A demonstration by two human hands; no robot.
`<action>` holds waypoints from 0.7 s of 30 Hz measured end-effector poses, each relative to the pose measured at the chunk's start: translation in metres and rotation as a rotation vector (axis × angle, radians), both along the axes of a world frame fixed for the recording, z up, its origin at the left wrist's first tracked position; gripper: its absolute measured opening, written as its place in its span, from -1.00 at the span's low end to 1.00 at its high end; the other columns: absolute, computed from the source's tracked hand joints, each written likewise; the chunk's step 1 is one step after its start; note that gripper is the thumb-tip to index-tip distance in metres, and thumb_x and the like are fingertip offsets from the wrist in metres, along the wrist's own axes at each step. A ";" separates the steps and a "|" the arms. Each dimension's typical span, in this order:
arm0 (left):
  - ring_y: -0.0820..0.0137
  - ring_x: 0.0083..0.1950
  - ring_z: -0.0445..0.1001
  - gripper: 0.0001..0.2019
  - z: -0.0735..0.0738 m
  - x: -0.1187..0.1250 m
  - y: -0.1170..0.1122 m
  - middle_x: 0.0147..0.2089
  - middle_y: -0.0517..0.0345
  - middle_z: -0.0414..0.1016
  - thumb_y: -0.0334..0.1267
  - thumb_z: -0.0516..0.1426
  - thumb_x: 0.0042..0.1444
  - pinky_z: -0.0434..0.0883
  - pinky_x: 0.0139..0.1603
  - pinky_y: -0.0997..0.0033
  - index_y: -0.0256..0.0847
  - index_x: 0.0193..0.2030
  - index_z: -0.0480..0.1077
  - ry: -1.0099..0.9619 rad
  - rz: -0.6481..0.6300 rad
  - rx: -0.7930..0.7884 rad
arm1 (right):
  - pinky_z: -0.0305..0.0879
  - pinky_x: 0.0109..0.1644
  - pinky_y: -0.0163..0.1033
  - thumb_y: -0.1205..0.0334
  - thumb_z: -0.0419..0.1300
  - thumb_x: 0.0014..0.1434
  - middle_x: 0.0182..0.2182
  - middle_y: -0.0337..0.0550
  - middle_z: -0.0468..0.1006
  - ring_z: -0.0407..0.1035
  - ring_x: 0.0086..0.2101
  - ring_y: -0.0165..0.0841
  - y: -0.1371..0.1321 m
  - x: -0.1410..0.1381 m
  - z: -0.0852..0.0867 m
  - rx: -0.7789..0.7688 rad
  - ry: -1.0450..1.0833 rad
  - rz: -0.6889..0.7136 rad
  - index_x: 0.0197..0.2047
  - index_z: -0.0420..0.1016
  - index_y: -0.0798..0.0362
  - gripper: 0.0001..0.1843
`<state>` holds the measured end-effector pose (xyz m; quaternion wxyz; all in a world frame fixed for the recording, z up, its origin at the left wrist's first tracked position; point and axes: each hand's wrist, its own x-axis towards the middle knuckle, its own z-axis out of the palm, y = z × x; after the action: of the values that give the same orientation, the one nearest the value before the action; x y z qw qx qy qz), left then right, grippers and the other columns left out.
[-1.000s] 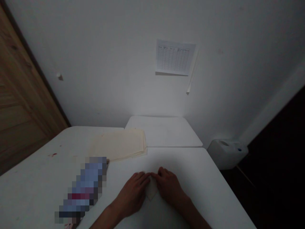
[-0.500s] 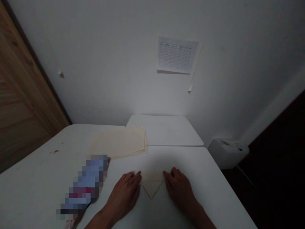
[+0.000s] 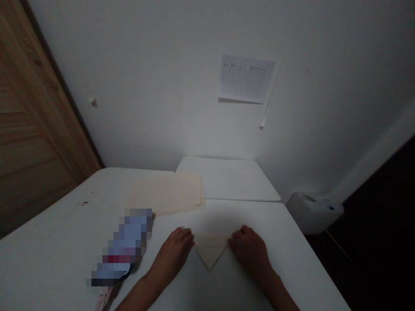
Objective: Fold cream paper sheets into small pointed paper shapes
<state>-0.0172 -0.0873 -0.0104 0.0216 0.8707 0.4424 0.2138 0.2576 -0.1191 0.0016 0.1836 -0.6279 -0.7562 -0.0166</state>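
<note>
- My left hand [image 3: 173,252] has its fingers curled at the left end of the pale folded piece [image 3: 210,255]; whether they pinch it or only press it down, I cannot tell.
- My right hand [image 3: 251,250] is bent in the same way at the right end, and there also I cannot tell pinch from press.
- The folded piece lies flat on the white table [image 3: 279,237], between my two hands, with its point toward me and a straight band along the far side. I suppose I have one hand at each end so that the band lies even and the piece does not turn.
- The pale sheets [image 3: 168,192] lie farther off, to the left, probably to be near me but out of the way of my fingers.
- The blurred bluish object [image 3: 123,246] lies beside my left forearm; why it is there, I cannot say.
- By my count: two hands, one folded piece, one blurred object, one printed page [image 3: 246,77] on the wall, one whitish container [image 3: 314,211] at right. Of the sheets I see more than one edge, but their exact number is hidden.
</note>
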 end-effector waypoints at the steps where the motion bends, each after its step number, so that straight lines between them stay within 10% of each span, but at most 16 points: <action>1: 0.18 -0.03 0.40 -0.84 0.001 0.000 0.002 -0.04 -0.01 0.47 -0.39 0.06 0.23 0.38 0.00 0.15 -0.19 -0.12 0.44 -0.008 0.002 -0.017 | 0.27 -0.09 -0.16 0.10 0.15 0.25 -0.26 -0.07 0.45 0.34 -0.21 -0.24 0.003 -0.001 0.003 -0.016 0.005 0.006 -0.25 0.50 0.02 -0.81; 10: 0.22 -0.05 0.37 -0.75 0.014 -0.001 0.014 -0.10 0.05 0.41 -0.44 0.13 0.08 0.28 -0.06 0.27 -0.17 -0.08 0.39 0.004 0.034 -0.208 | 0.22 0.01 -0.27 0.18 0.25 0.17 -0.09 -0.15 0.47 0.34 -0.09 -0.29 0.026 -0.004 0.026 -0.247 0.069 0.259 0.00 0.49 -0.07 -0.69; 21: 0.28 -0.10 0.38 -0.75 0.020 0.000 0.023 -0.15 0.10 0.41 -0.46 0.15 -0.02 0.28 -0.07 0.31 -0.18 -0.16 0.37 -0.094 0.011 -0.285 | 0.18 -0.14 -0.30 0.19 0.38 0.00 -0.25 -0.18 0.52 0.34 -0.16 -0.29 0.039 -0.004 0.029 -0.270 0.137 0.261 -0.27 0.55 0.03 -0.80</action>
<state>-0.0171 -0.0647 0.0092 0.1644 0.8454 0.4717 0.1893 0.2535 -0.0799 0.0304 0.1493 -0.5431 -0.8123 0.1516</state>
